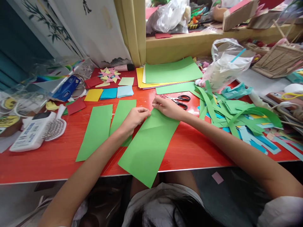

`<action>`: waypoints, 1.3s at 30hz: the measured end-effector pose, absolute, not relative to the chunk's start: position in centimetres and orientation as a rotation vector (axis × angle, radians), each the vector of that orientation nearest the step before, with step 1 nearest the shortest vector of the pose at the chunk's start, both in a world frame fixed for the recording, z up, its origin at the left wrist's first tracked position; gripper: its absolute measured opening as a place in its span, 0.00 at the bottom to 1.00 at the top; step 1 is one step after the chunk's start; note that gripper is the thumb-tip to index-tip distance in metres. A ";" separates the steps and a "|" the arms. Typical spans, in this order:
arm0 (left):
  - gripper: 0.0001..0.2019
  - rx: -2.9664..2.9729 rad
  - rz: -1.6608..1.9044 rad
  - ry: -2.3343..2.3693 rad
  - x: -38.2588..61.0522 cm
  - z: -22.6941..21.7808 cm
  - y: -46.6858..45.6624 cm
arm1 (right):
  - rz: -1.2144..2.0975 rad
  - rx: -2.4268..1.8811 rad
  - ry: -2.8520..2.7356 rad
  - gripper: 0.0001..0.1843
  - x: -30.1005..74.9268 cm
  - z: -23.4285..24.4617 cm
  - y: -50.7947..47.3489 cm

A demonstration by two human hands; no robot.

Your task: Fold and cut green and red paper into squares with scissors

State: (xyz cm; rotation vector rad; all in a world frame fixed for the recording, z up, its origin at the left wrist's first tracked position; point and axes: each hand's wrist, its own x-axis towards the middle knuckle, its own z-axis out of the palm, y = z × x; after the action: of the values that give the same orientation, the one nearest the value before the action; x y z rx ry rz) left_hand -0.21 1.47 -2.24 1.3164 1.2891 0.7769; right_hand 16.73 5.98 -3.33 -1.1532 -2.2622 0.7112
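Observation:
Both hands pinch the far end of a green paper sheet (pixel 151 142), which slants toward me with its near corner past the table's front edge. My left hand (pixel 136 118) is closed on its far left corner. Just to the right, my right hand (pixel 167 107) is closed on the same edge, fingertips bent inward. Left of the sheet lie two more green paper pieces, one (pixel 96 132) in full sight and another (pixel 123 116) partly behind my left hand. Black-handled scissors (pixel 182 101) rest just beyond my right wrist.
A heap of green and blue paper strips (pixel 227 116) covers the right side. Stacked coloured sheets (pixel 172 71) lie at the back. Small paper squares (pixel 109 93), a folded paper star (pixel 109 75), a hairbrush (pixel 55 127) and a white bottle (pixel 33 132) sit to the left.

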 end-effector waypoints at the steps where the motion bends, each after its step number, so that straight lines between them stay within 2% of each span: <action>1: 0.07 1.309 0.774 1.290 -0.2 -2.2 1.4 | 0.699 -1.159 -2.254 0.08 16.9 -3.2 6.1; 13: 0.07 1.320 0.769 1.251 -0.1 -1.9 1.0 | 0.578 -1.308 -2.229 0.11 20.3 -1.8 8.3; 21: 0.07 1.300 0.702 1.226 0.0 -1.3 0.7 | 0.692 -1.433 -2.240 0.11 22.3 -1.0 8.9; 27: 0.07 1.412 0.639 1.253 -0.8 -0.9 1.1 | 0.626 -1.513 -2.179 0.10 24.5 -1.2 10.1; 35: 0.04 1.613 0.230 1.216 -3.5 1.2 1.9 | 0.615 -1.568 -2.129 0.09 25.8 -2.5 11.2; 39: 0.02 1.743 -0.042 0.983 -4.6 2.7 1.6 | 0.661 -1.516 -2.098 0.09 26.7 -3.1 11.7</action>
State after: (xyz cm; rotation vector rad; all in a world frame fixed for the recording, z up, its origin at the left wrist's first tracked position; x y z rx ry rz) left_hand -4.65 1.64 2.73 1.7433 0.9828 -0.0415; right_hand 26.72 11.66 -3.06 -1.5161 -2.0979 0.6615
